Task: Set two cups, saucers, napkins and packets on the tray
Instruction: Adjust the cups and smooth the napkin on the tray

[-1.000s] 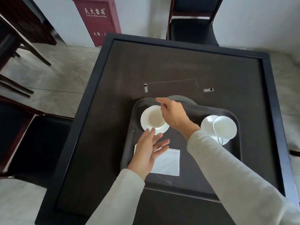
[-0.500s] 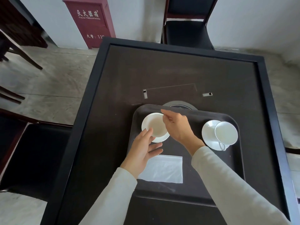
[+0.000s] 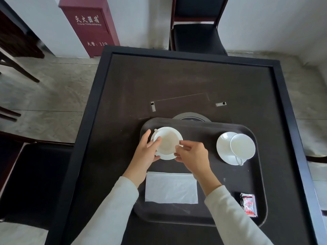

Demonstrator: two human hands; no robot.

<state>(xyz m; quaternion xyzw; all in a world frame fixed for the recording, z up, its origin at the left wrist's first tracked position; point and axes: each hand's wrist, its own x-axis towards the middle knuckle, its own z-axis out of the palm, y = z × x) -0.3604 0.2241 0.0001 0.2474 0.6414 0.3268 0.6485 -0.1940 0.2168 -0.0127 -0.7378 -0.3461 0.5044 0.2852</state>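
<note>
Both hands grasp cup point(image 3: 167, 142) on saucer point(image 3: 166, 157): left hand point(image 3: 147, 152), right hand point(image 3: 192, 154) pinch rim. Likely rigid, brittle, slick china; handle better hold.

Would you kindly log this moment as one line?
left hand + right hand: on white ceramic cup over saucer | dark plastic tray | white paper napkin flat

Both hands on the near cup point(image 3: 167, 141): left hand point(image 3: 146, 152) cups its side, right hand point(image 3: 192, 153) pinches the rim, saucer point(image 3: 166, 157) beneath, on the tray point(image 3: 203, 126).
</note>
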